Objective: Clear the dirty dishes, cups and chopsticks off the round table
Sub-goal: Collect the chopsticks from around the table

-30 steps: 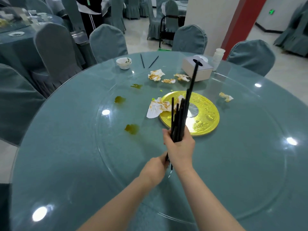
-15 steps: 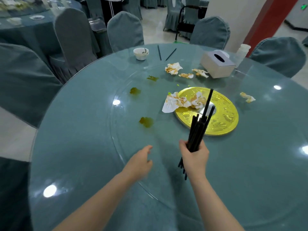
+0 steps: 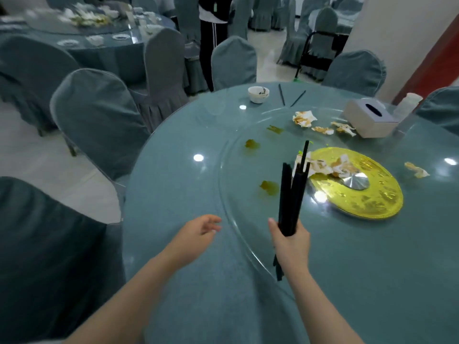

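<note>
While the right hand [image 3: 291, 240] is gripping a bundle of black plastic chopsticks [image 3: 293, 189] in a closed fist at lower centre of the frame, the left hand [image 3: 198, 229] is hovering just to its left with fingers loosely spread and nothing in it. That bundle is standing nearly upright over the round blue-grey glass-topped table [image 3: 173, 194], its tips uneven, one stick poking well above the others, and its lower ends sticking out below the fist; the exact number of sticks cannot be told. Two more loose black chopsticks [image 3: 289, 97] are lying in a narrow V at the table's far edge, upper centre, just right of one small white ceramic cup [image 3: 258, 94] streaked with dark residue. One round gold centre plate [image 3: 367, 194] with a silver hub is sitting right of centre, stained crumpled white napkins [image 3: 320, 166] overlapping its left edge. Further soiled napkin scraps [image 3: 305, 118] are lying toward the upper right, near one white rectangular tissue box [image 3: 371, 117] with a dark slot. Three greenish-brown sauce smears [image 3: 269, 187] are dotting the clear glass turntable [image 3: 231, 194]. No writing is legible anywhere.
</note>
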Tool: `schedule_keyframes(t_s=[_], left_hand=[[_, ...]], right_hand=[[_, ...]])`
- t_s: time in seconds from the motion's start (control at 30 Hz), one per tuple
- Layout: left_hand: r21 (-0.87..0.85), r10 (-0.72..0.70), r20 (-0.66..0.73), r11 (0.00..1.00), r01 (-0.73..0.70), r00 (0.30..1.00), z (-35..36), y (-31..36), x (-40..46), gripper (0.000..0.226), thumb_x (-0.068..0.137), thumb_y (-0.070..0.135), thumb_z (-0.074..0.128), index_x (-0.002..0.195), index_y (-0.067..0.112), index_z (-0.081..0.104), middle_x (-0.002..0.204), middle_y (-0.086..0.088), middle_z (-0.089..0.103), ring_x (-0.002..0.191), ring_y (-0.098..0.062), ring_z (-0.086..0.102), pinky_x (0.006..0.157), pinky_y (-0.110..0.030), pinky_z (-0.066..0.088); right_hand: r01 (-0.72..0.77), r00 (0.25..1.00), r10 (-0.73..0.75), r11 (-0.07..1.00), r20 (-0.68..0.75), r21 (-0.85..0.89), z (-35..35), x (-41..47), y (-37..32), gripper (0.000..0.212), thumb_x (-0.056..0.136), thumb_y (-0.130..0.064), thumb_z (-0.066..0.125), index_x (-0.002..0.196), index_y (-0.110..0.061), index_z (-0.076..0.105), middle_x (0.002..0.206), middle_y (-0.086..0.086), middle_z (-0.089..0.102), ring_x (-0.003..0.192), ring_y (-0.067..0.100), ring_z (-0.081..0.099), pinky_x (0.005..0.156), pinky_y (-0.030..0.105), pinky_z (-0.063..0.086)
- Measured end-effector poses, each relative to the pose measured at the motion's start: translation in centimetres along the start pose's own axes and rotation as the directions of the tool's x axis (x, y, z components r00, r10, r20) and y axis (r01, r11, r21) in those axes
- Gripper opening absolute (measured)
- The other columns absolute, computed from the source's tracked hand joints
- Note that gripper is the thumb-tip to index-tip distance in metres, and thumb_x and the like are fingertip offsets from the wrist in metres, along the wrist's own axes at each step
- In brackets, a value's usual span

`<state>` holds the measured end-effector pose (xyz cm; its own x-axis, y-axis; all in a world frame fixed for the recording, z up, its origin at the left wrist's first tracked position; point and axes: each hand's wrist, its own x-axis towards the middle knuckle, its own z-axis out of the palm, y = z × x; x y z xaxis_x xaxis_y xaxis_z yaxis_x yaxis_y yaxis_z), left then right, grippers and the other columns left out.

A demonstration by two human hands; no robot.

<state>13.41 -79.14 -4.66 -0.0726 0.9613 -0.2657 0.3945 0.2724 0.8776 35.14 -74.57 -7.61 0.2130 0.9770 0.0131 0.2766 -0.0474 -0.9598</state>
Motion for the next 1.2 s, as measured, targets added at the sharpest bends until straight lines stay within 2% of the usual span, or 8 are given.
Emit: schedule_keyframes(t_s=[0.17, 0.33, 0.5, 0.6, 0.77, 1.0, 1.1, 1.2], left_hand=[[-0.011, 0.058, -0.107, 0.998, -0.06, 0.993, -12.2, -1.6, -7.2, 0.025, 0.095, 0.003, 0.049, 0.115, 0.015, 0.057, 0.101, 0.004, 0.065, 0.09, -0.005, 0.061, 0.073, -0.004, 0.044], [-0.035, 0.121, -0.258, 0.99, -0.134, 0.959, -26.0, -5.4, -16.5, 0.025, 0.095, 0.008, 0.052, 0.107, 0.029, 0.061, 0.1, 0.012, 0.07, 0.092, 0.002, 0.064, 0.077, -0.005, 0.045], [-0.089, 0.085, -0.445, 0.986, -0.138, 0.892, -38.5, -11.1, -25.5, 0.026, 0.095, 0.003, 0.05, 0.106, 0.024, 0.06, 0.098, 0.008, 0.069, 0.095, -0.006, 0.064, 0.087, -0.016, 0.047], [-0.106, 0.032, -0.529, 0.989, -0.104, 0.848, -44.7, -14.3, -30.1, 0.027, 0.095, 0.001, 0.049, 0.114, 0.017, 0.059, 0.1, 0.005, 0.068, 0.093, -0.005, 0.063, 0.078, -0.008, 0.046], [-0.123, -0.06, -0.64, 0.992, -0.025, 0.766, -52.7, -19.9, -35.1, 0.027, 0.095, 0.008, 0.05, 0.107, 0.03, 0.061, 0.1, 0.012, 0.07, 0.096, -0.002, 0.064, 0.081, -0.019, 0.046], [-0.086, -0.107, -0.696, 0.994, 0.066, 0.71, -62.3, -24.8, -33.5, 0.02, 0.091, 0.013, 0.056, 0.088, 0.03, 0.066, 0.095, 0.014, 0.072, 0.092, -0.003, 0.066, 0.083, -0.027, 0.049], [-0.029, -0.078, -0.703, 0.996, 0.081, 0.706, -67.6, -25.7, -29.4, 0.016, 0.091, 0.017, 0.058, 0.09, 0.031, 0.065, 0.102, 0.013, 0.069, 0.093, -0.013, 0.064, 0.085, -0.035, 0.049], [0.013, -0.039, -0.67, 0.998, 0.063, 0.741, -73.3, -27.4, -23.2, 0.019, 0.093, 0.016, 0.056, 0.097, 0.033, 0.062, 0.106, 0.014, 0.065, 0.094, -0.011, 0.062, 0.079, -0.026, 0.049]], right_hand=[[0.062, 0.983, -0.07, 0.997, 0.17, 0.056, 8.9, -5.6, -6.6, 0.035, 0.08, -0.026, 0.073, 0.061, -0.016, 0.045, 0.046, 0.002, 0.049, 0.043, 0.018, 0.045, 0.047, 0.031, 0.039], [0.145, 0.918, -0.159, 0.987, 0.363, 0.064, 20.4, -14.4, -14.2, 0.035, 0.08, -0.03, 0.072, 0.062, -0.015, 0.044, 0.042, -0.003, 0.047, 0.038, 0.015, 0.046, 0.04, 0.027, 0.039], [0.218, 0.812, -0.231, 0.972, 0.536, 0.089, 32.6, -24.2, -20.9, 0.039, 0.078, -0.031, 0.073, 0.058, -0.02, 0.041, 0.042, -0.008, 0.044, 0.039, 0.011, 0.043, 0.04, 0.024, 0.036], [0.247, 0.715, -0.235, 0.966, 0.659, 0.077, 38.6, -29.1, -24.2, 0.037, 0.078, -0.028, 0.072, 0.06, -0.019, 0.041, 0.045, -0.005, 0.046, 0.04, 0.013, 0.046, 0.042, 0.027, 0.039], [0.251, 0.574, -0.192, 0.967, 0.796, 0.053, 47.4, -33.8, -27.4, 0.032, 0.078, -0.027, 0.071, 0.067, -0.015, 0.043, 0.049, 0.003, 0.046, 0.04, 0.017, 0.045, 0.043, 0.028, 0.039], [0.164, 0.461, -0.151, 0.983, 0.874, 0.084, 56.9, -34.3, -31.0, 0.029, 0.079, -0.026, 0.069, 0.069, -0.015, 0.044, 0.049, 0.0, 0.046, 0.042, 0.019, 0.044, 0.045, 0.027, 0.039], [0.135, 0.462, -0.157, 0.985, 0.873, 0.106, 61.6, -32.3, -32.2, 0.025, 0.082, -0.023, 0.069, 0.074, -0.013, 0.047, 0.05, 0.0, 0.047, 0.043, 0.018, 0.044, 0.044, 0.026, 0.039], [0.112, 0.505, -0.127, 0.99, 0.854, 0.081, 67.7, -28.7, -32.8, 0.025, 0.083, -0.019, 0.069, 0.075, -0.012, 0.047, 0.052, 0.002, 0.047, 0.045, 0.019, 0.044, 0.045, 0.027, 0.039]])
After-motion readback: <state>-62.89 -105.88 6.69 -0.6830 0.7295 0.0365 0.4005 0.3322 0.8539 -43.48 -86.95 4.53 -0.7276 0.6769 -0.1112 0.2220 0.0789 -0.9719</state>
